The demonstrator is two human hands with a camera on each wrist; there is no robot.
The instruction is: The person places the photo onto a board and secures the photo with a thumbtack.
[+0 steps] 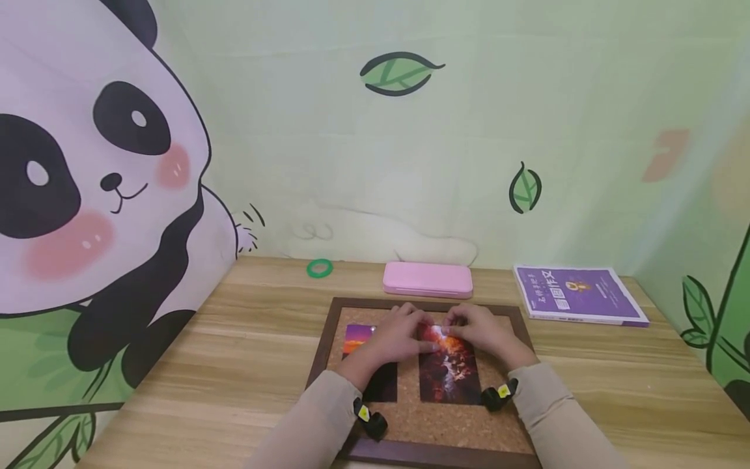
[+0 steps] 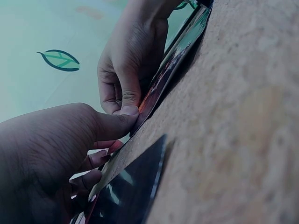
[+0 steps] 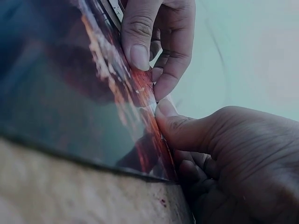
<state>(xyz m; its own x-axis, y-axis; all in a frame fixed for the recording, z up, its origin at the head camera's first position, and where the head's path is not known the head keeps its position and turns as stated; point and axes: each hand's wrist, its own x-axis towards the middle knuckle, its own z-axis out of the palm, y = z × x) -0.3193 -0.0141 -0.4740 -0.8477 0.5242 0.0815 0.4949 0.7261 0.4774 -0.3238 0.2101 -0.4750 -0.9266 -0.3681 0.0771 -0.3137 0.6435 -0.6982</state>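
Observation:
A glossy photo [image 1: 450, 374] with red, orange and dark tones lies on a brown-framed corkboard [image 1: 448, 423]. At its upper left my left hand [image 1: 404, 332] holds the edge, thumb on the picture side. My right hand [image 1: 480, 329] pinches the top edge near the right corner. In the right wrist view the thumbs of the left hand [image 3: 156, 42] and right hand [image 3: 233, 154] lie close together along the photo's edge [image 3: 117, 93]. Whether a small pin is between the fingers is hidden. A second photo [image 1: 383, 384], purple and orange above and dark below, lies partly under my left forearm.
Behind the board stand a pink case [image 1: 428, 279] and a green tape ring [image 1: 319, 268]. A purple book [image 1: 580, 294] lies at the back right of the wooden table [image 1: 234, 371]. A printed panda backdrop [image 1: 410, 163] rises behind. Black devices [image 1: 370, 420] sit on both wrists.

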